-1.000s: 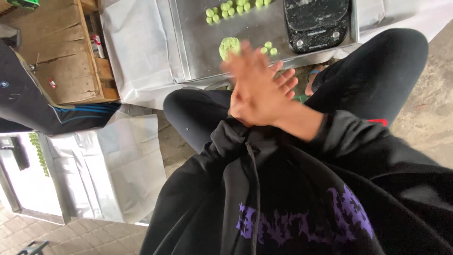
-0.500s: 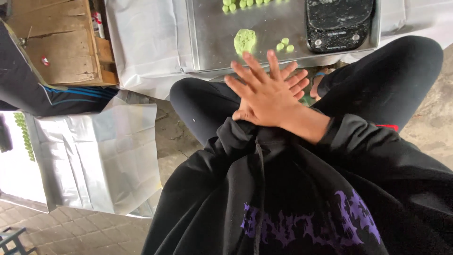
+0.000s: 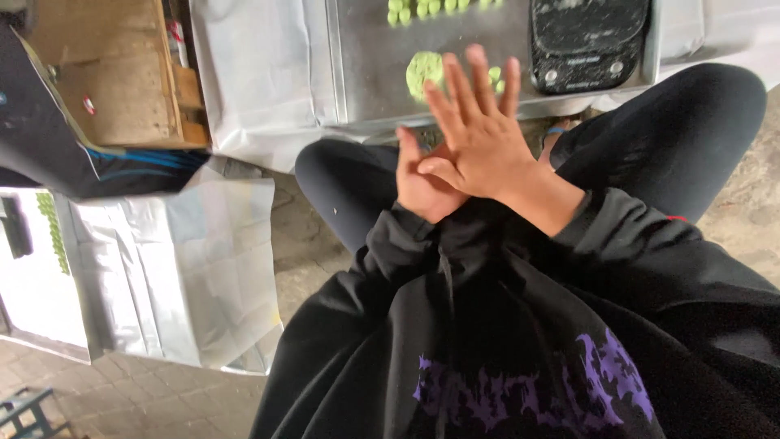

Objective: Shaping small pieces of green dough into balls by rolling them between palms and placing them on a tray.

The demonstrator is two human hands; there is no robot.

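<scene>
You see soft, even daylight, with no hard shadows. The white sheets [image 3: 244, 73] run bright, nearly washed out, while your black hoodie [image 3: 520, 341] swallows detail. The hands [image 3: 463, 154] show slight motion blur; straight edges bow toward the frame's corners.

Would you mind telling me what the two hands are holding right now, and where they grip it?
It cannot be told: the right hand lies flat over the left hand, palms pressed together, hiding anything between them.

The right hand [image 3: 479, 138] hides most of the left hand [image 3: 422, 183] (palms pressed together). Whatever lies between them cannot be seen.
</scene>
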